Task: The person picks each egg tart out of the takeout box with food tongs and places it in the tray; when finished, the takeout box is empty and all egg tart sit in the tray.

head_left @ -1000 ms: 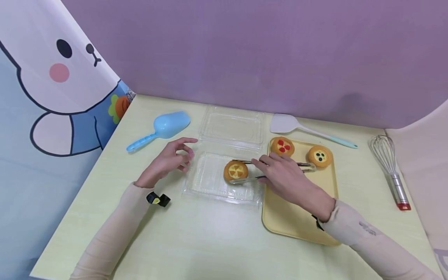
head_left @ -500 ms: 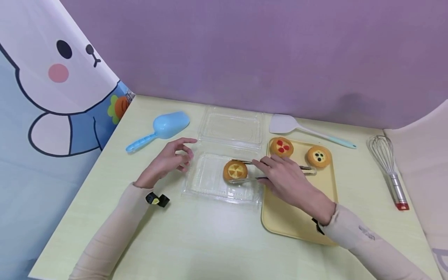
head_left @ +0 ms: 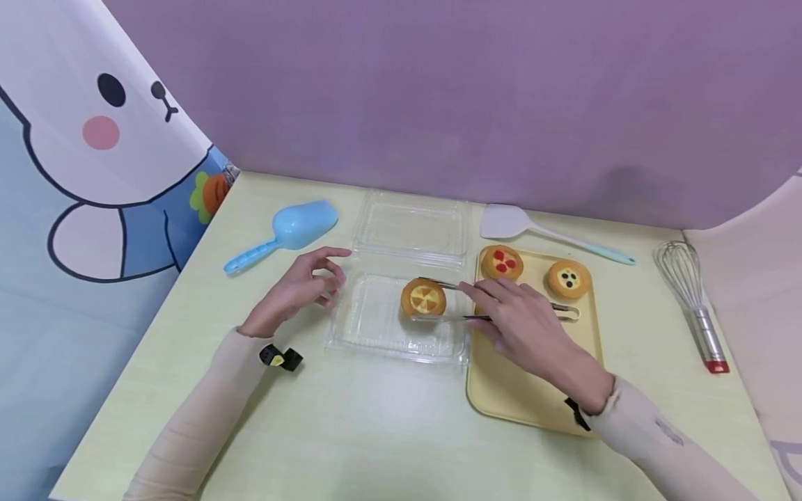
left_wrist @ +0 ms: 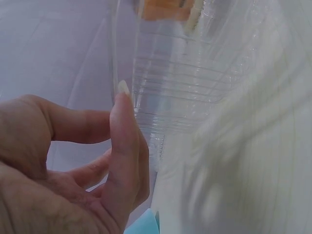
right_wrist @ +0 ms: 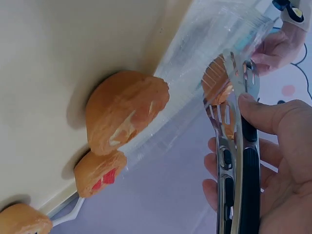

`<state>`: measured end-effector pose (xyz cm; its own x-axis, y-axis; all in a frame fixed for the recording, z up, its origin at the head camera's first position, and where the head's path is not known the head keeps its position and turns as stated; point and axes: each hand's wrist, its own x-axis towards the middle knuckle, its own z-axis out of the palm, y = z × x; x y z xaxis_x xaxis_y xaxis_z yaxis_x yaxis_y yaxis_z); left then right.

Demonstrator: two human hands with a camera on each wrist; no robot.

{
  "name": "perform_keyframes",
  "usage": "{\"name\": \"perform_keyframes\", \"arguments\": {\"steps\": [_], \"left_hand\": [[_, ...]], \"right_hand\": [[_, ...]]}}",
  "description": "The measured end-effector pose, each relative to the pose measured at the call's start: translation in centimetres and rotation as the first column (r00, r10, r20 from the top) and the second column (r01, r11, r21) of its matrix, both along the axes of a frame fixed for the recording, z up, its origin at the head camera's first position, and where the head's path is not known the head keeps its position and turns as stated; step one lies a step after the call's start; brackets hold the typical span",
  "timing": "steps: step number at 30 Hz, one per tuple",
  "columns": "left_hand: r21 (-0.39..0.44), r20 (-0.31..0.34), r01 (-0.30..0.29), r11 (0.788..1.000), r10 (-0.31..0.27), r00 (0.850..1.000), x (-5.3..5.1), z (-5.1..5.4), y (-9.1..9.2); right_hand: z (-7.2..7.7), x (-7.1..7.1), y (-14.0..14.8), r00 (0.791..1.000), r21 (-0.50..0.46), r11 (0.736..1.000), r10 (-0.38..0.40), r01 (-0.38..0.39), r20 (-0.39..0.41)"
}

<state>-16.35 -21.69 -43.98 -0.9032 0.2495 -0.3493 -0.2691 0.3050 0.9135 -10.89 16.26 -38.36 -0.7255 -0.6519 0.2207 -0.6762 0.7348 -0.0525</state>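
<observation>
My right hand (head_left: 520, 316) grips metal tongs (right_wrist: 237, 161) with black handle grips. Between the tong tips is a round egg tart (head_left: 423, 298) with orange wedges on its yellow centre, over the base of a clear plastic clamshell box (head_left: 370, 327). Whether the tart touches the box floor I cannot tell. The box's lid (head_left: 413, 226) lies folded back. My left hand (head_left: 301, 289) is at the box's left side, fingers loosely bent, a fingertip (left_wrist: 123, 87) at the box wall; contact is unclear.
A yellow tray (head_left: 532, 390) holds a red-topped tart (head_left: 502, 263), a tart with dark dots (head_left: 569, 279) and another tart (right_wrist: 124, 112), mostly hidden by my right hand in the head view. Around stand a blue scoop (head_left: 303, 224), a spatula (head_left: 504, 221) and a whisk (head_left: 692, 299).
My right hand and the tongs have shifted slightly to the right. The tart between the tips sits a little farther back and looks slightly larger. My left hand has stayed put.
</observation>
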Motion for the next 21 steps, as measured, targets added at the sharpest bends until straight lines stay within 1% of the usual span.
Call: {"name": "perform_keyframes", "arguments": {"steps": [4,12,17,21], "left_hand": [[0.010,0.006,-0.001,1.000,0.001,1.000,-0.1,0.0,0.0],[-0.008,-0.009,0.010,1.000,-0.010,1.000,-0.1,0.2,0.0],[-0.010,-0.013,0.025,1.000,-0.026,1.000,-0.2,0.1,-0.1],[-0.020,-0.019,0.032,0.999,-0.033,0.999,-0.3,0.1,-0.2]], "right_hand": [[0.3,0.4,0.9,0.999,-0.025,0.999,-0.024,0.023,-0.037],[1.0,1.1,3.4,0.993,-0.042,0.997,-0.071,0.067,-0.097],[1.6,1.8,5.6,0.984,-0.072,0.988,-0.144,0.137,-0.101],[2.1,2.4,7.9,0.972,-0.103,0.973,-0.214,0.205,-0.095]]}}
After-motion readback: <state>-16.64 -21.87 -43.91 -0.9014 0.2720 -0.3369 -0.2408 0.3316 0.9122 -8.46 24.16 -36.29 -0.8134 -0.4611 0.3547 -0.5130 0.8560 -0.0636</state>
